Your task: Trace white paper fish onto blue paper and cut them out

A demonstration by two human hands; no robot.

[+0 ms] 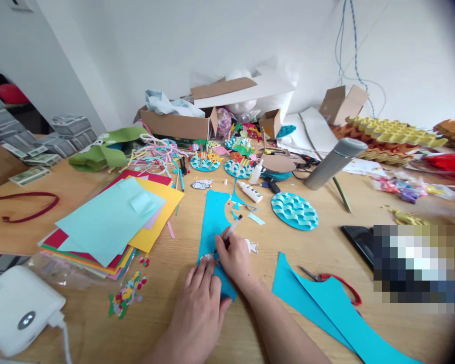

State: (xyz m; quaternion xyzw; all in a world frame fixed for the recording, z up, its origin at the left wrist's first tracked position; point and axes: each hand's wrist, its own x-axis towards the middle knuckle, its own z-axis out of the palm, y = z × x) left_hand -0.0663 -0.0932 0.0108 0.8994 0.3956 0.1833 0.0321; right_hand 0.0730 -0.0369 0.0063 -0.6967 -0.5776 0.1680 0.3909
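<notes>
The person's right hand (pixel 235 259) grips a pen (pixel 232 228) over a blue sheet (pixel 213 215) at the near centre of the table. The left hand (pixel 201 301) lies flat, fingers extended, pressing a small white cutout (pixel 207 258) onto that sheet. To the right lie a wavy-patterned blue oval (pixel 294 211) and, nearer, red-handled scissors (pixel 343 284) beside blue offcuts (pixel 322 298); to the left, stacked coloured paper (pixel 106 217). Farther off, glue bottles (pixel 251 192) lie and stand.

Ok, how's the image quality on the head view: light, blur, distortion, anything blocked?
In the head view throughout: light is bright and fairly even, no strong glare on the blue card; the pen in the right hand reads clearly; the flask leans outward, probably lens stretch; right-hand corners darken; pixelation hides part of the black device.
</notes>
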